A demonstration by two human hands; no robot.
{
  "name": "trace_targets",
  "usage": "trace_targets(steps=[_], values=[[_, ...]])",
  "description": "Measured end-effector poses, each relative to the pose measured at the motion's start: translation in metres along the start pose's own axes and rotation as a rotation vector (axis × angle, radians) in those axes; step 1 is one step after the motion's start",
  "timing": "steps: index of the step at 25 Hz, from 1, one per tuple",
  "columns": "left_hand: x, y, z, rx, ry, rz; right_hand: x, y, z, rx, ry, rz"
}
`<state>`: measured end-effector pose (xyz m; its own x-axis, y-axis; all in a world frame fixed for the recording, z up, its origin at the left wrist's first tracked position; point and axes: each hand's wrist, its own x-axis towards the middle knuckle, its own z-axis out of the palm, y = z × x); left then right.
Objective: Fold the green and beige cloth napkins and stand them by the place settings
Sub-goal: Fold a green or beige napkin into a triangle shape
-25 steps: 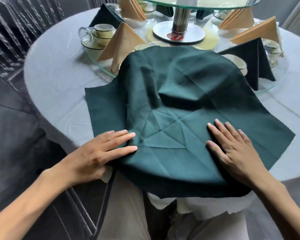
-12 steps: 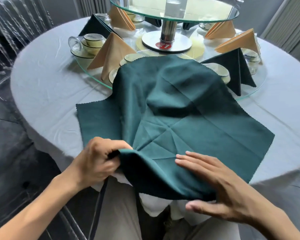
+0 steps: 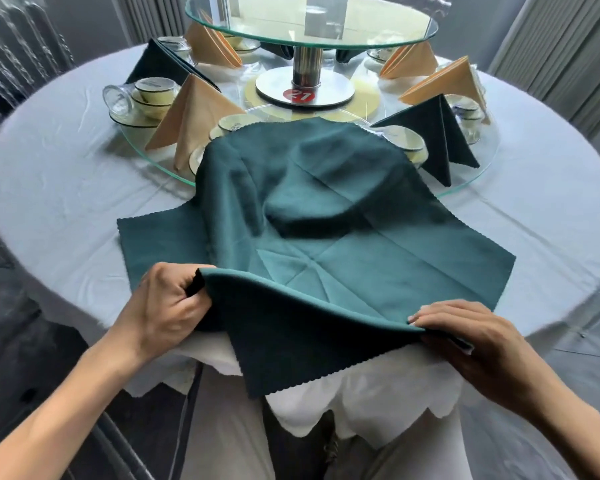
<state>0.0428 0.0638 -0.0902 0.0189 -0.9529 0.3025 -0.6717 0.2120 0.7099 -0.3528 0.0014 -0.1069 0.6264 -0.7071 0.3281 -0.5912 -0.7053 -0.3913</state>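
Green napkin (image 3: 326, 237) spread open at the table's (image 3: 56, 188) near edge, far part draped over dishes on the glass turntable (image 3: 471, 181), near corner hanging off the edge. Near fold lifted: left hand (image 3: 167, 306) curled tight on its left end, right hand (image 3: 465, 330) pinching its right end, thumb beneath. Folded beige napkin (image 3: 191, 112) standing far left on the turntable, folded green one (image 3: 440, 133) far right. Cups (image 3: 146, 95) at far left.
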Motion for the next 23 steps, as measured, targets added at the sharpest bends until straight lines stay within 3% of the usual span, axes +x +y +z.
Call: trace_targets(steps=[3,6,8,10,11,13,14,16,18,20,23], values=[[-0.005,0.011,-0.003,0.120,-0.068,-0.061,-0.004,0.007,-0.021,0.132,-0.089,0.135],[0.002,0.029,-0.017,0.114,-0.387,-0.174,0.011,0.006,-0.051,0.344,-0.309,0.238],[0.022,0.029,-0.023,0.036,-0.450,-0.228,0.040,0.007,-0.065,0.368,-0.357,0.352],[0.051,0.020,-0.019,0.122,-0.258,-0.258,0.073,0.022,-0.062,0.225,-0.220,0.458],[0.063,0.016,-0.014,0.321,-0.106,-0.246,0.087,0.031,-0.057,0.101,-0.110,0.498],[0.074,0.012,0.001,0.705,0.148,-0.145,0.102,0.041,-0.046,-0.040,0.084,0.515],[0.073,0.013,0.008,0.718,0.184,-0.054,0.102,0.041,-0.040,-0.010,0.116,0.486],[0.059,0.023,0.018,0.552,0.081,0.159,0.090,0.040,-0.033,0.058,0.083,0.407],[0.035,0.027,0.029,0.494,-0.177,0.267,0.074,0.045,-0.028,0.009,-0.039,0.404],[0.015,0.024,0.042,0.538,-0.344,0.302,0.058,0.060,-0.024,-0.104,-0.077,0.547],[0.004,0.013,0.049,0.559,-0.339,0.283,0.040,0.078,-0.031,-0.286,0.034,0.812]])
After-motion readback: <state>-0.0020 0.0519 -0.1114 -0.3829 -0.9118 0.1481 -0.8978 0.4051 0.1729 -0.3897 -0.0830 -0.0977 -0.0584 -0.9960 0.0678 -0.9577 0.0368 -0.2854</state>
